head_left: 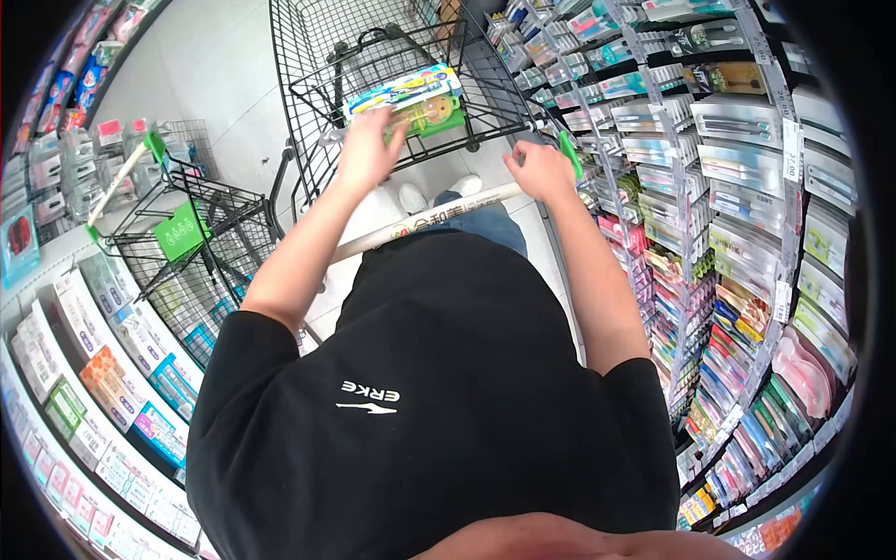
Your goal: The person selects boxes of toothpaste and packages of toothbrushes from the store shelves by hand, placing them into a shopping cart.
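A black wire shopping cart (308,103) stands in front of me, with its pale handle (420,222) across my waist. My left hand (371,149) is over the near part of the cart, beside a long blue, yellow and white package (411,88); its thumb and fingers are apart. Just below the package is a green panel with a round picture (446,123). My right hand (543,172) lies over the right end of the handle with its fingers curled, near the green end piece (570,155). The palm hides that part of the handle.
Shelves and racks of toothbrushes and packaged goods (737,177) rise close on the right. At the left stands another wire cart with a green panel (182,231), next to shelves of boxed goods (107,383). Pale floor tiles (219,65) show at the upper left.
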Demonstrator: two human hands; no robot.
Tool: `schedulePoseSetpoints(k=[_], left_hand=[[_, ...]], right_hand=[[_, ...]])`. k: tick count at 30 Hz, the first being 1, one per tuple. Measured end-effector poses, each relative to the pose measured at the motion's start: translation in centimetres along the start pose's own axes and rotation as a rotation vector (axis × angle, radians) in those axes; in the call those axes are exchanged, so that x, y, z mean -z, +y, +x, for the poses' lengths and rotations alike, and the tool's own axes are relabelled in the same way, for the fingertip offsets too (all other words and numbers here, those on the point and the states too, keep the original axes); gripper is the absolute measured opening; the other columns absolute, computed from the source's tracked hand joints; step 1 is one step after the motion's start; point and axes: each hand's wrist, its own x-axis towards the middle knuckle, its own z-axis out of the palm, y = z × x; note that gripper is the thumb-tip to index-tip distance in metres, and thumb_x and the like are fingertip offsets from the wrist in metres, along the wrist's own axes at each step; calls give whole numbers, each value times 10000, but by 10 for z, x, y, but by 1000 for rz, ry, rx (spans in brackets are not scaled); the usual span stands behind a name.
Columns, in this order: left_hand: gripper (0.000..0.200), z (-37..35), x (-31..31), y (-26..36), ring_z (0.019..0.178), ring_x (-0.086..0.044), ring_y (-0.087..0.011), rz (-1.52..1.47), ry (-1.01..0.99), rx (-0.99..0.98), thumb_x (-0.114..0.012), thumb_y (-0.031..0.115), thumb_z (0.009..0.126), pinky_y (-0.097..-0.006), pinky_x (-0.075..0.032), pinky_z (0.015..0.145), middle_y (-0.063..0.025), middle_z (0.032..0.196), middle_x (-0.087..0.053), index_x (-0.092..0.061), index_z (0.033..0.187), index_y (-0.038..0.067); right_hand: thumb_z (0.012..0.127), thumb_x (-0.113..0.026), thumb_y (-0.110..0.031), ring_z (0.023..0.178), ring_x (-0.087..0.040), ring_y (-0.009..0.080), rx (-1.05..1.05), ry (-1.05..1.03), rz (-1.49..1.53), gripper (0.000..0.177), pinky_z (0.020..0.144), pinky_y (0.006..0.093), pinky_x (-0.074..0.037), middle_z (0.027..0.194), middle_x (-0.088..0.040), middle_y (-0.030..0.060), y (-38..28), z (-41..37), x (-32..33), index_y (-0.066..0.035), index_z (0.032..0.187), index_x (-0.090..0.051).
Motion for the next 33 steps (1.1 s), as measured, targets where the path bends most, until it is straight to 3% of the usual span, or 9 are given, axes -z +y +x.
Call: schedulePoseSetpoints(k=[3, 7, 15, 17, 20, 21, 23, 27, 33], left_hand=[[661, 28, -20, -37, 1321, -591, -340, 432, -98, 116, -767, 302, 929, -467, -517, 1073, -192, 1449, -608, -516, 1479, 35], [759, 33, -56, -81, 1404, -530, -340, 575, -280, 126, -782, 282, 923, -470, -505, 1109, -168, 1495, -560, -434, 1552, 40], [328, 29, -14, -68, 1227, -645, -419, 303, -273, 40, -591, 125, 998, -486, -554, 1002, -248, 1367, -647, -534, 1302, 14], [330, 15, 0, -29, 1128, -661, -448, 127, -212, 218, -599, 131, 997, -529, -556, 921, -249, 1249, -669, -535, 1298, 14], [458, -14, -3, 25, 1102, -656, -461, -7, 15, -59, -652, 100, 968, -533, -532, 930, -274, 1183, -663, -505, 1383, -24], [522, -20, -3, 46, 1114, -650, -465, 1, 40, -189, -674, 88, 957, -529, -528, 933, -284, 1187, -658, -485, 1426, -41], [635, -32, -5, 87, 1152, -635, -477, -71, -24, -279, -711, 105, 945, -514, -522, 966, -309, 1267, -626, -437, 1491, -67], [724, -45, -16, 125, 1212, -603, -482, -199, -103, -429, -750, 163, 944, -513, -502, 1004, -312, 1336, -590, -401, 1535, -69], [728, -72, -12, 94, 1223, -602, -459, -29, -252, -374, -743, 306, 987, -511, -495, 1012, -300, 1383, -593, -429, 1551, -31]], right_hand=[[973, -631, -514, 1005, -750, 341, -5, -5, -29, 367, 894, 487, -578, 1001, -795, 122, 1, -3, -1, -191, 1058, -782], [976, -620, -508, 1008, -749, 343, 5, -12, -18, 364, 901, 481, -577, 1007, -795, 122, 4, -4, -2, -191, 1050, -783], [979, -672, -482, 1010, -738, 354, 17, 44, 214, 355, 884, 457, -574, 1016, -790, 136, 1, -12, -2, -149, 1034, -780], [983, -701, -436, 1009, -729, 369, 348, 368, 561, 357, 900, 454, -566, 1026, -786, 142, 7, -9, -24, -103, 1087, -776], [1037, -675, -400, 1259, -669, 374, 355, 284, 783, 541, 1083, 436, -507, 1357, -700, 219, -30, -34, -25, -13, 1412, -637], [1054, -681, -379, 1433, -553, 305, 290, 145, 945, 695, 1188, 420, -431, 1574, -547, 217, -42, -40, -27, -10, 1595, -448], [1040, -718, -314, 1520, -439, 303, 467, 93, 1236, 609, 1225, 425, -369, 1650, -439, 242, -56, -47, -14, 0, 1521, -516], [1082, -654, -201, 1345, -601, 228, 177, 27, 1416, 385, 1126, 369, -478, 1407, -656, 154, -48, -53, -14, 17, 1395, -601], [1105, -598, -136, 1169, -648, 131, 200, 489, 1691, 312, 1016, 349, -535, 1275, -708, 69, -2, -104, -27, 3, 1384, -576]])
